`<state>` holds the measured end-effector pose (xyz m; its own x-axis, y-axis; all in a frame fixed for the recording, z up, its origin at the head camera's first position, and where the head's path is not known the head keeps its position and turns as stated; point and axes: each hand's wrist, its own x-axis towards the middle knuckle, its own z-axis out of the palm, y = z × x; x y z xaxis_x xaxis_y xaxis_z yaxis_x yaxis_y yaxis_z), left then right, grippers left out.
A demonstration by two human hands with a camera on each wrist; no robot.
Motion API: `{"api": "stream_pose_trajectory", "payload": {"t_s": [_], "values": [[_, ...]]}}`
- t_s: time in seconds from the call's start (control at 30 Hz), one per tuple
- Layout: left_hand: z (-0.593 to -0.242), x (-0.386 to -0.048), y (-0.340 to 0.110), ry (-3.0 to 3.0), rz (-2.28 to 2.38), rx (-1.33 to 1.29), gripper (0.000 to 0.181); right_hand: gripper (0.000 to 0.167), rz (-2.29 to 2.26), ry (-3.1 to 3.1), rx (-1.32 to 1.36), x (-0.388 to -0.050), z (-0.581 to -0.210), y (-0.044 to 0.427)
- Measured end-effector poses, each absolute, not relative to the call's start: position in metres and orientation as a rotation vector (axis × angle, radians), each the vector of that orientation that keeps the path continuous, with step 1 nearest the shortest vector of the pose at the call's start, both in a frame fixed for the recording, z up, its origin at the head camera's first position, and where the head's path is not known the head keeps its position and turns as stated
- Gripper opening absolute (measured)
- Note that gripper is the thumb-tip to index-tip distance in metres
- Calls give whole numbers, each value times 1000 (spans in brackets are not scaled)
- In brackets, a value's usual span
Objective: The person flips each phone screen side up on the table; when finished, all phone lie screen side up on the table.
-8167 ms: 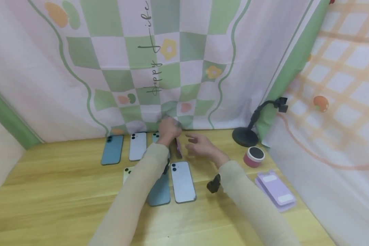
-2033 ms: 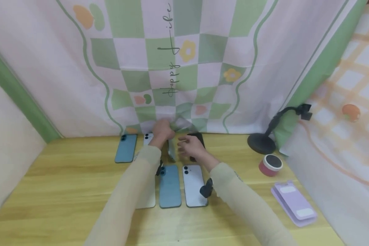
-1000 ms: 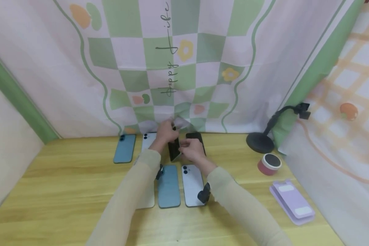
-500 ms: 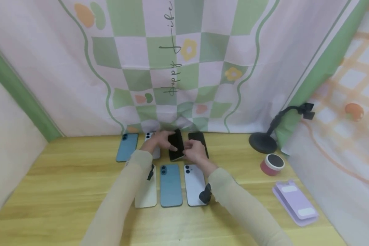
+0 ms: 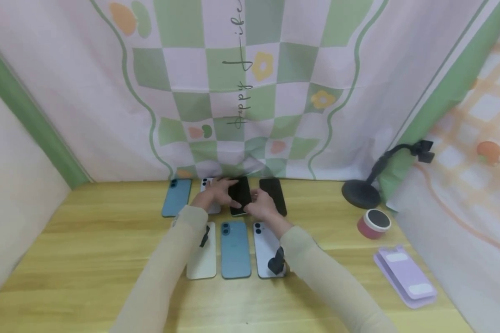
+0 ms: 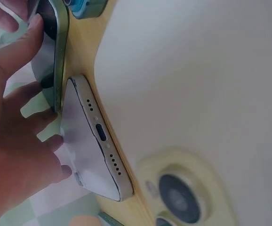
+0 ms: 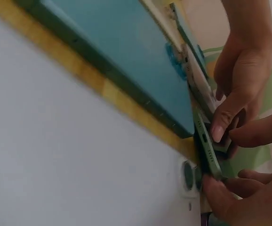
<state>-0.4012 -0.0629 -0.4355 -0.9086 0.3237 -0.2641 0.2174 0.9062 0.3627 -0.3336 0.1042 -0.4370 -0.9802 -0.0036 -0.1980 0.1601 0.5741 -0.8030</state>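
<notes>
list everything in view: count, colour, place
Blue phones: 2, blue, back row left, front row middle
White phones: 2, white, back row second, front row right
Cream phone: 1, cream, front row left
Face-up phones: 2, black-screened, back row right half
Gooseneck stand: 1, black, far right
Tub: 1, pink-white, right
Folded stand: 1, lilac, right front
Table: 1, yellow-brown, underneath
Hanging cloth: uncertain, multicoloured, behind
Wrist cameras: 2, black, wrists
Sleeves: 2, beige, forearms
Hands: 2, bare, back row

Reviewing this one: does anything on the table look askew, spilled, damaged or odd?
Nothing looks spilled or visibly damaged. The one mismatch: counting from the left, the far row's third phone and fourth phone show dark screens, while the five other phones show their backs.
</notes>
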Motion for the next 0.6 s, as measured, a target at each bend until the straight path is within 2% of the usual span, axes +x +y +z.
{"api": "stream_pose_trajectory", "payload": {"t_s": [0.6], "values": [[-435, -398, -62, 2749, 477, 418, 86, 59, -1296, 2605, 104, -335, -435, 99]]}}
